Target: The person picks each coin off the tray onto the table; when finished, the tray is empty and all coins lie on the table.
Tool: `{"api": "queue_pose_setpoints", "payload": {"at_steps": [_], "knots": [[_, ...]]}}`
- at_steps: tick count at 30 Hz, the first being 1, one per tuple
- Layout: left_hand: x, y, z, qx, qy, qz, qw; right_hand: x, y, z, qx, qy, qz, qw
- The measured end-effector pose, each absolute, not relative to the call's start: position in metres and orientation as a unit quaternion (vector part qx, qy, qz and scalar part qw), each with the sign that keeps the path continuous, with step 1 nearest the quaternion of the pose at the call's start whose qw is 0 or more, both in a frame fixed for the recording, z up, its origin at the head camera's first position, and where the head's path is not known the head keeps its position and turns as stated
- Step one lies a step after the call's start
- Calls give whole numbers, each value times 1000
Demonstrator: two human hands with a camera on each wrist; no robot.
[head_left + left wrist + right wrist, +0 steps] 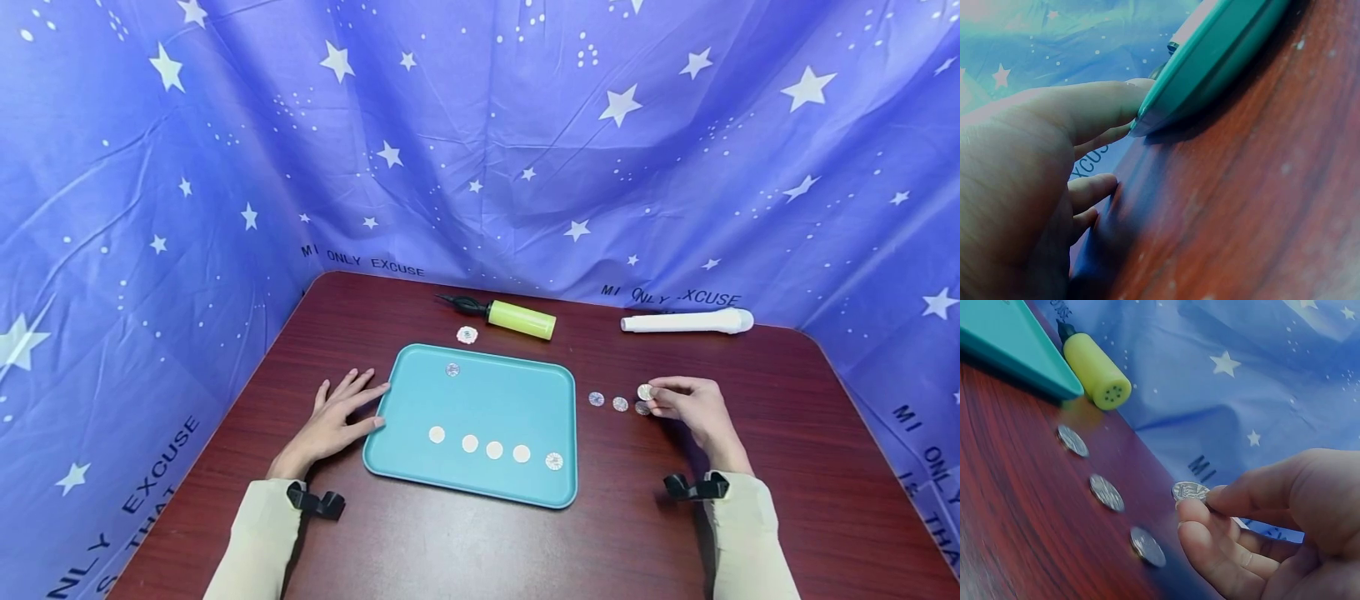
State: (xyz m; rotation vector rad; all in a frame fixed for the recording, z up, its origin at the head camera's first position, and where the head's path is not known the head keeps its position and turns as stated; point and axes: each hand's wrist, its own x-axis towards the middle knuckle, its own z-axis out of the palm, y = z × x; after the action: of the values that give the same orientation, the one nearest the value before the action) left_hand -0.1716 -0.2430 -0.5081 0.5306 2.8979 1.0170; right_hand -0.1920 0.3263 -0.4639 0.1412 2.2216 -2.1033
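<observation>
In the head view, the right hand (693, 412) pinches a silver coin (645, 392) between thumb and fingertips, above the table right of the tray. A row of three coins lies below it: a near one (1147, 546), a middle one (1107, 492) and a far one (1072, 440). The left hand (333, 423) has its fingers spread, and its thumb and index finger touch the left rim of a teal tray (480, 400). Several coins (493, 450) lie in a row across the tray's lower part, and a single coin (453, 369) lies near its top left.
Behind the tray lie a yellow-green hand pump (522, 320) with a black nozzle and a small white scalloped piece (467, 334). A white wand-like stick (686, 321) lies at the back right. Blue starry cloth (480, 150) hangs behind and beside the dark red table (420, 550).
</observation>
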Motion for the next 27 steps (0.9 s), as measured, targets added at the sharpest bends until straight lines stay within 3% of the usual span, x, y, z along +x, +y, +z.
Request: {"api": "queue_pose_setpoints", "payload": {"at_steps": [27], "knots": [[-172, -244, -509, 172, 930, 326, 11, -182, 346, -475, 117, 829, -545, 50]]}}
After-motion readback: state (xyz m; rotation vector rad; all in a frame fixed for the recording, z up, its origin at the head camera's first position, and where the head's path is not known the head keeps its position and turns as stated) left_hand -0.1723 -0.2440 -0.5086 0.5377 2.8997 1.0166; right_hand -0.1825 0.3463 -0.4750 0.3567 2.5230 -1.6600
